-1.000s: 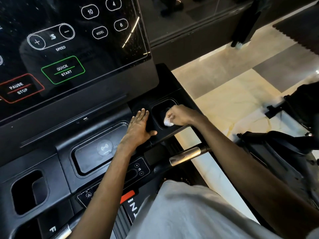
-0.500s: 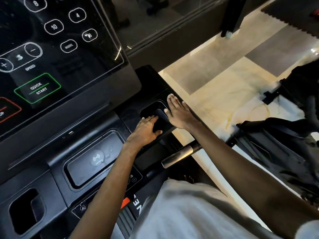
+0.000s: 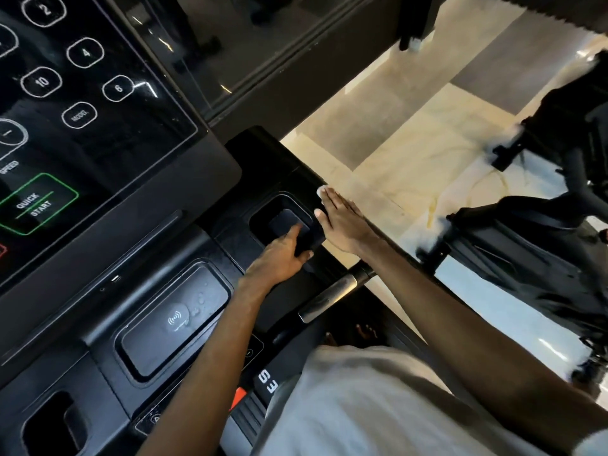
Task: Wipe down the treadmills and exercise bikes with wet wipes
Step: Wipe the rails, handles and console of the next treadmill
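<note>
1. Right hand (image 3: pixel 345 222): lies flat, palm down, on the right-hand edge of the treadmill console (image 3: pixel 263 159), just beside the right cup holder (image 3: pixel 283 218). The fingers are straight and close together, not curled.
2. Wet wipe (image 3: pixel 320 191): trapped under the right hand's fingertips. Only a small white corner shows past them, at the console's outer edge. It is pressed down by flat fingers, not pinched.
3. Left hand (image 3: pixel 279 258): rests on the near rim of the same cup holder. The fingers reach forward and down into the recess, and the thumb lies out along the front edge. The hand is loose and holds nothing.
4. The two hands sit close side by side, left hand at the holder and right hand at the edge. Whether they touch cannot be told.
5. Touch screen (image 3: pixel 82 110): lit, top left, showing numbered buttons and a green QUICK START box. Reflections and fine specks are visible on the glass.
6. Charging pad (image 3: pixel 174 319): recessed in the console's centre, near the left forearm, with a few water droplets on its surface.
7. Handlebar grip (image 3: pixel 329 297): silver, projecting below the right forearm.
8. A second cup holder (image 3: pixel 49 426) lies at the lower left of the console.
9. Surroundings: pale marble floor (image 3: pixel 411 143) to the right. A neighbouring black machine (image 3: pixel 543 258) stands well apart from the console, blurred. A grey shirt (image 3: pixel 362 406) fills the lower frame.
</note>
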